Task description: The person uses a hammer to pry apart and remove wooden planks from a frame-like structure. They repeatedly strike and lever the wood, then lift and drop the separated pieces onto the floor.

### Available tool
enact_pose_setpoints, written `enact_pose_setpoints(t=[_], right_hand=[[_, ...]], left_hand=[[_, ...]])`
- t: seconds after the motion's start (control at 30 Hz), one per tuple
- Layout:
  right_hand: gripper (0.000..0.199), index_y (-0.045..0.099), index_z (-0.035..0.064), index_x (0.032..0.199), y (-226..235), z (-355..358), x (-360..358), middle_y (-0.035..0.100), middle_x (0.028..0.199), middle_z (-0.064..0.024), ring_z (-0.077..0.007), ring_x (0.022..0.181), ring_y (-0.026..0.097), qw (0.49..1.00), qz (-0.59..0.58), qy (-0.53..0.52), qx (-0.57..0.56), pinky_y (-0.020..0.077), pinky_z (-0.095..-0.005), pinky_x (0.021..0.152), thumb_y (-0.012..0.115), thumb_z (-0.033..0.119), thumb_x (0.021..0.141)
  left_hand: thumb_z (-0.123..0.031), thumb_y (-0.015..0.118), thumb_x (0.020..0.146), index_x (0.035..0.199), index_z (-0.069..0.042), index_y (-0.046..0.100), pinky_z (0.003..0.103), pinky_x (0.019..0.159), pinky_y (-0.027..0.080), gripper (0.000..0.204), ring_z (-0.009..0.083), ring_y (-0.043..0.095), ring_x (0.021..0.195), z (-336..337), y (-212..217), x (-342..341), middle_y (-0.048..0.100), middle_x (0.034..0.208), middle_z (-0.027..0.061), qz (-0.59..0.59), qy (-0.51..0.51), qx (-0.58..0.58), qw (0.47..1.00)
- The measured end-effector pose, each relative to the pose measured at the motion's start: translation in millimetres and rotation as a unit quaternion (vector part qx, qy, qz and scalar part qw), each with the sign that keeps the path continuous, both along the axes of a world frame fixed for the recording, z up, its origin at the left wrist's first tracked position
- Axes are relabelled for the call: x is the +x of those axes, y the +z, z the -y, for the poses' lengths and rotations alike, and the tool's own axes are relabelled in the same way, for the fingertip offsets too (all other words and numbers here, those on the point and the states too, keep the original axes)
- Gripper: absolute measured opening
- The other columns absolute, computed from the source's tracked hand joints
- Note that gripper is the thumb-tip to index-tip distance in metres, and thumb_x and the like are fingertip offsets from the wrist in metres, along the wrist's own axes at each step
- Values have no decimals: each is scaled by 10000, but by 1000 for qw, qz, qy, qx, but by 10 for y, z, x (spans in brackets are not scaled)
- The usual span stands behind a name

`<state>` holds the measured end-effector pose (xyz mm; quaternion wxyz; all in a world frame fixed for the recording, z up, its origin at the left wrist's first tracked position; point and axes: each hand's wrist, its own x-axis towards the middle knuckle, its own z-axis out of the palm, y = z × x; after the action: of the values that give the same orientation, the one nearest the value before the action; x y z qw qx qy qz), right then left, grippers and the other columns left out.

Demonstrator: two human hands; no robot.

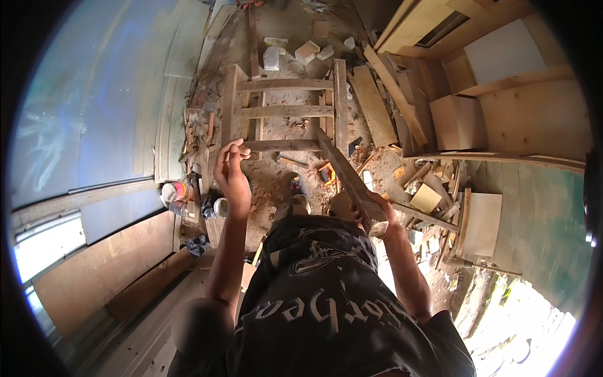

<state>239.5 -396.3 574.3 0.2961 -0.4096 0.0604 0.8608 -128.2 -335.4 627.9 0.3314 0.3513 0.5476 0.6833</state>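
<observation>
Labelled round tin by wall

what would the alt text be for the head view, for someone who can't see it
Seen from above, a person in a dark printed shirt grips a long wooden plank in the right hand while the left hand is raised, empty and half curled. Below lies a ladder-like wooden frame on a dirt floor strewn with offcuts.

Plank in right hand, ladder frame ahead on floor, tins left
</observation>
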Motion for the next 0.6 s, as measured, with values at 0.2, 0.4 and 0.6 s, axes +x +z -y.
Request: enact_pose_setpoints(t=[0.2,0.4,0.6], right_hand=[[609,478,-11,1350,-61,-10,125,651,1059,-237,-363,892,678,998,-17,2,-56,592,-466,736,517,468,977],[786,292,-11,1483,-1169,-286,254,474,1375,-252,-371,1134,594,967,233,96,25,523,-499,930,456,563,972],[886,272,33,1506,-743,-216,283,421,1415,-255,-380,1186,550,982,176,8,-75,480,-531,979,482,667,923]], left_hand=[[-145,539,1004,1083,22,671,291,759,501,228,136,613,803,113,55,74,658,865,63,27,8,-16,999],[-152,548,983,1101,47,648,298,763,519,252,142,634,826,420,-72,318,665,942,81,13,-28,-125,992],[-188,563,1001,1091,18,670,298,803,504,249,149,641,875,635,97,951,680,936,79,-30,-123,-124,984]])
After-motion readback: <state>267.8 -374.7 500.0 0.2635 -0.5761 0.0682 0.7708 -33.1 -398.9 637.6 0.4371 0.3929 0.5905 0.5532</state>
